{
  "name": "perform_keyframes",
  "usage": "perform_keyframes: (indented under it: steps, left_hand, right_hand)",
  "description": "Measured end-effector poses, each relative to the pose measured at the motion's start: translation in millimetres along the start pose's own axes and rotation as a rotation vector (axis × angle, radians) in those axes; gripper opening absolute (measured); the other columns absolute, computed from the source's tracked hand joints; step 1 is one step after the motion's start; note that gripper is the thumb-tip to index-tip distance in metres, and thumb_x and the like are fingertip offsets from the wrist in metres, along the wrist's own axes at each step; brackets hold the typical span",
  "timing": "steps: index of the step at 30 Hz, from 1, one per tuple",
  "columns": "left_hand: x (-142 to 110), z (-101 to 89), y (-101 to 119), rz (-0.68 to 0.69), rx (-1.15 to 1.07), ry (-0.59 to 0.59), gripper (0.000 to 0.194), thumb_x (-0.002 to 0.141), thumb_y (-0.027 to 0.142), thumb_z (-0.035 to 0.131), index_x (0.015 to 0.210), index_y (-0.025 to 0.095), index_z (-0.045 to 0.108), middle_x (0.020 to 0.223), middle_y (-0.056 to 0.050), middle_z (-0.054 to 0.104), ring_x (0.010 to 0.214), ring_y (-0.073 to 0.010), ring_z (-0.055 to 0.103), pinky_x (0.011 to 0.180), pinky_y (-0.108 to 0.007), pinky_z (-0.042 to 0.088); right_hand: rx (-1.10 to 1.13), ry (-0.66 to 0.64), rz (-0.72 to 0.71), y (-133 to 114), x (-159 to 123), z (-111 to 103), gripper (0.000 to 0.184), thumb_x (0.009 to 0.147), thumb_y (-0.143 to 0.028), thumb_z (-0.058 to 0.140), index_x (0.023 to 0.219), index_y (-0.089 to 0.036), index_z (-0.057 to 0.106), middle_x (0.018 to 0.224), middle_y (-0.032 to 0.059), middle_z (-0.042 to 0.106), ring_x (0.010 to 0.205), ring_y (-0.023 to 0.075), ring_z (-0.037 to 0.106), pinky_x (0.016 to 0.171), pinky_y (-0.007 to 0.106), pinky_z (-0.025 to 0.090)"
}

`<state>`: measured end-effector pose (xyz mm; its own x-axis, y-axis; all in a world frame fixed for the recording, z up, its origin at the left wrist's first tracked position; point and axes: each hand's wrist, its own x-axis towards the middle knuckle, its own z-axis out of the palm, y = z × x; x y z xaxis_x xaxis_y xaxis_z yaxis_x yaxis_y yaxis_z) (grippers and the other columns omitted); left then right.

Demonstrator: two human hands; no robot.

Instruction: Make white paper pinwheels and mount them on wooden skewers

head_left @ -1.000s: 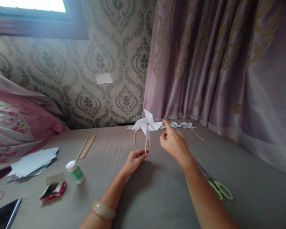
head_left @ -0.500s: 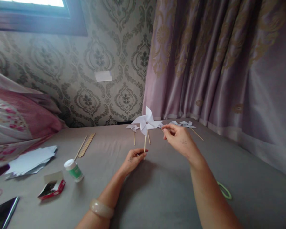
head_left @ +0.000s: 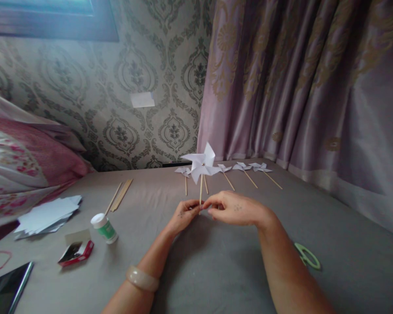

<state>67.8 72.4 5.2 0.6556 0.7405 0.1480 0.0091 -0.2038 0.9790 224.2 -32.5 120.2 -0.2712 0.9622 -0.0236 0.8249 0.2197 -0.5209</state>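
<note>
My left hand (head_left: 184,216) pinches the wooden stick of a white paper pinwheel (head_left: 204,164) near its lower end. The pinwheel stands upright, its blades fixed at the middle by a small shiny pin. From the right, my right hand (head_left: 233,208) reaches to the stick beside the left fingertips. Its index finger is at the stick, while the thumb tip is a little apart from it. Behind the held pinwheel, several finished pinwheels (head_left: 242,167) lie in a row on the grey cloth surface, one of them partly hidden.
To the left are loose wooden sticks (head_left: 122,195), a white-and-green bottle (head_left: 105,228), an open red box (head_left: 76,252) with small dark contents, a stack of white paper (head_left: 49,216) and a dark tablet-like device (head_left: 9,288). Green-handled scissors (head_left: 308,256) lie right, beside my forearm.
My right hand has come down and left from beside the blades to the stick at my left hand. The blades have turned. My left hand keeps its hold.
</note>
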Motion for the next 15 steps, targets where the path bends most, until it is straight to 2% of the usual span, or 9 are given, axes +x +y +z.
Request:
perform_keyframes:
  steps: [4, 6, 8, 10, 15]
  left_hand:
    - [0.5, 0.1, -2.0, -0.038, 0.028, 0.043, 0.048, 0.072, 0.048, 0.068, 0.102, 0.011, 0.073, 0.066, -0.002, 0.060, 0.062, -0.0126, 0.044, 0.059, -0.024, 0.032]
    - [1.0, 0.0, -3.9, -0.046, 0.031, 0.049, 0.049, 0.072, 0.047, 0.068, 0.104, 0.010, 0.073, 0.067, -0.002, 0.059, 0.062, -0.0125, 0.045, 0.059, -0.024, 0.033]
    - [1.3, -0.1, -5.6, -0.046, 0.034, 0.039, 0.049, 0.072, 0.047, 0.067, 0.103, 0.010, 0.073, 0.067, -0.002, 0.058, 0.063, -0.0125, 0.045, 0.059, -0.024, 0.033]
    - [1.5, -0.1, -6.9, -0.046, 0.044, 0.026, 0.050, 0.072, 0.048, 0.067, 0.103, 0.010, 0.073, 0.067, -0.002, 0.058, 0.063, -0.0125, 0.044, 0.059, -0.025, 0.032]
    - [1.3, -0.1, -8.4, -0.034, 0.113, -0.004, 0.049, 0.074, 0.048, 0.065, 0.103, 0.010, 0.072, 0.067, -0.002, 0.057, 0.062, -0.0122, 0.042, 0.058, -0.025, 0.030]
  right_hand:
    - [0.093, 0.389, 0.065, 10.5, 3.4, -7.1, 0.027, 0.084, -0.026, 0.048, 0.090, -0.016, 0.072, 0.072, 0.0044, 0.071, 0.064, 0.0152, 0.062, 0.056, 0.023, 0.040]
    - [0.098, 0.590, 0.122, 15.4, 4.9, -10.7, 0.028, 0.086, -0.028, 0.047, 0.096, -0.016, 0.071, 0.067, 0.0036, 0.069, 0.059, 0.0148, 0.060, 0.054, 0.024, 0.039]
    - [0.075, 0.758, 0.167, 17.9, 5.0, -13.5, 0.032, 0.086, -0.028, 0.047, 0.110, -0.017, 0.066, 0.067, 0.0028, 0.069, 0.057, 0.0146, 0.058, 0.054, 0.024, 0.038]
    - [0.030, 0.837, 0.194, 18.2, 3.8, -15.1, 0.040, 0.086, -0.026, 0.048, 0.124, -0.019, 0.059, 0.071, 0.0030, 0.070, 0.057, 0.0146, 0.058, 0.055, 0.024, 0.038]
    - [-0.116, 0.816, 0.267, 17.4, 0.1, -16.5, 0.054, 0.086, -0.021, 0.047, 0.139, -0.023, 0.046, 0.079, 0.0039, 0.072, 0.062, 0.0163, 0.061, 0.059, 0.026, 0.040]
